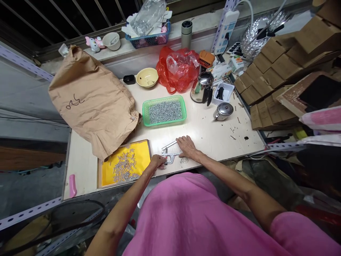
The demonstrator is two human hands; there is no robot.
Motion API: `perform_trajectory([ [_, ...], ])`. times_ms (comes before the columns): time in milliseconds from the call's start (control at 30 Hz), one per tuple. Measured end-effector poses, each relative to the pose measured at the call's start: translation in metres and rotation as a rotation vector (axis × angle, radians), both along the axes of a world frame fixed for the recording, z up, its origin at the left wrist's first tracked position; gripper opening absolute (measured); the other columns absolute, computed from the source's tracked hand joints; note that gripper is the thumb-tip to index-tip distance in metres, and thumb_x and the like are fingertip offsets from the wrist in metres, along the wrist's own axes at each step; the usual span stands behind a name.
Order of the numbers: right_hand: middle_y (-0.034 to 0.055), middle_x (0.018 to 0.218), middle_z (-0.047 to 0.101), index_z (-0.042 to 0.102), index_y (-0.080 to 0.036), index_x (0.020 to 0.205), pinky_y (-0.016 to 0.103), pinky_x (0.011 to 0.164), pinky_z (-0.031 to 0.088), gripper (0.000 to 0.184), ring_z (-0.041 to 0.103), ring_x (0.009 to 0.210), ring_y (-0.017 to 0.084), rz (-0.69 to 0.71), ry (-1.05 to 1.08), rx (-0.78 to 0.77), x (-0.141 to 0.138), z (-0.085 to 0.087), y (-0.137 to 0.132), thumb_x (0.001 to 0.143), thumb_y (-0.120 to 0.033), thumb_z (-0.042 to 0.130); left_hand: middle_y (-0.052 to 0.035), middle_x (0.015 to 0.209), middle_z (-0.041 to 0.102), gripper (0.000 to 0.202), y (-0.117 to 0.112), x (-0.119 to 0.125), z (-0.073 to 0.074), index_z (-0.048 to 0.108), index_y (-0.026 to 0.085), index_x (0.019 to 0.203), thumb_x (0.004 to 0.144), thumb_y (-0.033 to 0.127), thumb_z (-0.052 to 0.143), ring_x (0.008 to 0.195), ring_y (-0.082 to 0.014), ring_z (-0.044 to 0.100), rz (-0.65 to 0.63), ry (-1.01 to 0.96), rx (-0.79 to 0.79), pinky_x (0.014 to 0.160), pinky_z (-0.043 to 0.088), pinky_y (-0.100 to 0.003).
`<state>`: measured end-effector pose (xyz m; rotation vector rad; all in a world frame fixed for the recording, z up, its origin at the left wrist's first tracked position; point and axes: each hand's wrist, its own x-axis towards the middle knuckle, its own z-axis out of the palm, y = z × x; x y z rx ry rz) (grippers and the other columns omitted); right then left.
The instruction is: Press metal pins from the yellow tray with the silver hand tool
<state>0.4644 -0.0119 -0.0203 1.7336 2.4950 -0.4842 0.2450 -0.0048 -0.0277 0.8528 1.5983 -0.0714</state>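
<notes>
A small silver metal hand tool (173, 155) with a long lever arm and a frame lies at the table's front edge, between my hands. My right hand (186, 146) has its fingers over the end of the raised lever and its thumb by the lower frame. My left hand (158, 161) is closed at the tool's left end, fingertips pinched together near a red part; what they pinch is too small to tell. Left of it, many short metal pins (125, 165) lie loose on a yellow-lined tray (144, 151). A green basket (183, 115) full of similar small metal pieces stands behind the tool.
A large brown paper sack (93, 103) leans over the table's left side. Behind are a yellow bowl (147, 78), a red plastic bag (177, 69), a kettle (201, 87) and a steel lidded cup (223, 111). Cardboard boxes (282, 64) stack at right; a pink object (72, 186) lies front left.
</notes>
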Motion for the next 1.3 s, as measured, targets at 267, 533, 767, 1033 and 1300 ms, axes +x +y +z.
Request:
perform_trajectory([
  [267,0.0136,0.106,0.059,0.059,-0.01,0.109,0.037,0.088,0.037,0.049,0.05,0.098,0.026,0.021,-0.013,0.034,-0.005,-0.012,-0.004,0.074,-0.037,0.079,-0.0024,0.067,0.061,0.018,-0.009,0.009,0.015,0.062,0.015,0.069,0.082,0.027,0.062,0.064,-0.0155,0.061,-0.367,0.31,0.405,0.065,0.049,-0.028],
  [533,0.0141,0.108,0.059,0.059,-0.009,0.113,0.036,0.085,0.039,0.047,0.05,0.1,0.027,-0.035,-0.028,0.008,-0.012,-0.005,-0.008,0.076,-0.032,0.077,-0.012,0.121,0.055,0.04,-0.001,0.056,0.013,0.052,0.016,0.119,0.081,0.02,0.065,0.109,-0.0249,0.051,-1.057,0.322,1.019,0.091,0.046,-0.038],
  [767,0.014,0.109,0.061,0.06,-0.01,0.114,0.034,0.084,0.04,0.031,0.05,0.101,0.026,-0.103,-0.016,-0.049,-0.02,-0.001,-0.016,0.084,-0.019,0.063,-0.0118,0.109,0.057,0.029,0.009,0.064,0.01,0.051,0.013,0.116,0.088,0.02,0.055,0.104,-0.0244,0.05,-1.26,0.368,0.951,0.084,0.047,-0.035],
  [1033,0.0118,0.102,0.066,0.067,-0.014,0.095,0.033,0.081,0.042,0.024,0.056,0.099,0.023,-0.07,0.012,-0.149,-0.014,-0.001,-0.006,0.092,-0.009,0.044,-0.0133,0.101,0.058,0.019,0.017,0.069,0.013,0.059,0.013,0.099,0.092,0.012,0.041,0.101,-0.0254,0.052,-1.301,0.308,0.853,0.079,0.048,-0.037],
  [1300,0.0118,0.104,0.066,0.068,-0.014,0.099,0.03,0.08,0.045,0.019,0.056,0.1,0.023,-0.051,0.002,-0.168,-0.009,0.002,0.0,0.093,-0.022,0.051,-0.012,0.1,0.058,0.014,0.021,0.071,0.01,0.059,0.015,0.096,0.091,0.015,0.045,0.101,-0.0242,0.052,-1.178,0.265,0.832,0.079,0.05,-0.034],
])
